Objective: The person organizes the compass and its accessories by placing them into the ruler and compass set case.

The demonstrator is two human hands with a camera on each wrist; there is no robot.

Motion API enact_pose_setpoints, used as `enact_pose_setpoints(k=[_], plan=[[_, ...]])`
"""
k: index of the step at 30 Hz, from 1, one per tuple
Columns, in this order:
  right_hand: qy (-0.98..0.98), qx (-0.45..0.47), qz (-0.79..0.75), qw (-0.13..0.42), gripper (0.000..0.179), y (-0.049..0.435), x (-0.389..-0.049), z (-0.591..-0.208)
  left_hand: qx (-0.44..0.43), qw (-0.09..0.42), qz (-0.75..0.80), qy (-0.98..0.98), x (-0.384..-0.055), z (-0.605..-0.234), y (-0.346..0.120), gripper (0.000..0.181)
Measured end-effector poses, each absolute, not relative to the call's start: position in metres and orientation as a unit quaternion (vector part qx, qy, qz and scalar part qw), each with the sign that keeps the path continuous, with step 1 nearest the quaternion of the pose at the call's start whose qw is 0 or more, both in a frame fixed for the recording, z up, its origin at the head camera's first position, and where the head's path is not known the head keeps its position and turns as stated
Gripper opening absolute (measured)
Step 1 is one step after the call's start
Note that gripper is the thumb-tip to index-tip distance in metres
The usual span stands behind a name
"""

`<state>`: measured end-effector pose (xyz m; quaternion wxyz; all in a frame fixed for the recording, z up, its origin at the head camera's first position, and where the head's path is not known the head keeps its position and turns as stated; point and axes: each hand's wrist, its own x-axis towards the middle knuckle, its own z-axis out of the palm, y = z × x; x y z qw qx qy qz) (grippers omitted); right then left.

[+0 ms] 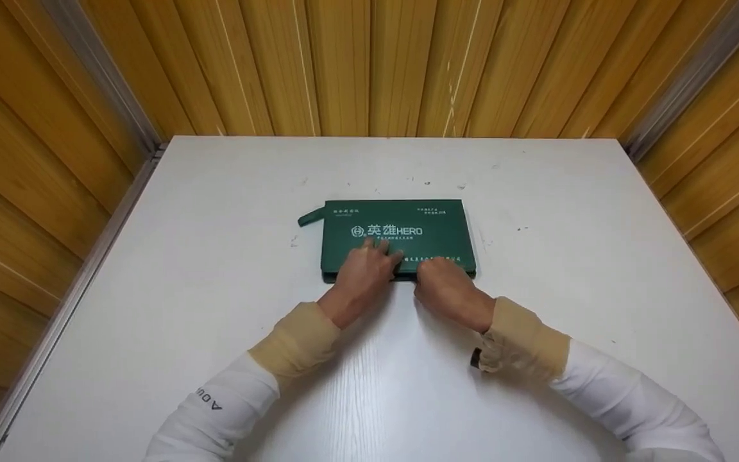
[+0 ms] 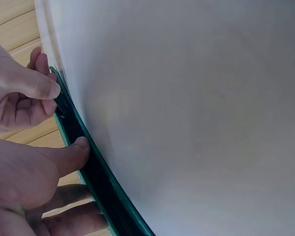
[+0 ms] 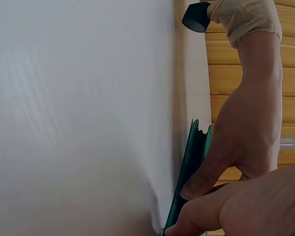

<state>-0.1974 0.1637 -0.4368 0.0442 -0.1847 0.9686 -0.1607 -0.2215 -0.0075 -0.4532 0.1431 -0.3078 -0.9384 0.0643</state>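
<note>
A green zippered case with white lettering, including HERO, lies flat on the white table. My left hand holds its front edge, fingers spread over the cover. In the left wrist view, the left thumb presses against the dark zipper side. Beside it, my right hand is curled at the same front edge, to the right of the left hand. Its thumb and bent forefinger pinch at the zipper pull, mostly hidden by the fingers. The right wrist view shows both hands close together along the case's narrow side.
A green wrist strap sticks out from the case's upper left corner. The white table extends around the case, with small dark marks behind it. Wood-patterned panels stand at the back and both sides.
</note>
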Motion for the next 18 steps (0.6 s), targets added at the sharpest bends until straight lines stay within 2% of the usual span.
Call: enact_pose_setpoints(k=[8,13,18], plan=[[0.964,-0.204,-0.167,0.041,0.011,0.153,-0.198,-0.438,-0.305,0.121,0.071,-0.942,-0.222,-0.45,-0.006,0.03],[0.961,-0.218,-0.168,0.018,0.009,0.148,-0.199,-0.44,-0.3,0.107,0.075,-0.945,-0.223,-0.448,-0.006,0.03],[0.955,-0.229,-0.187,0.012,0.017,0.144,-0.199,-0.445,-0.307,0.11,0.07,-0.943,-0.223,-0.448,-0.006,0.026]])
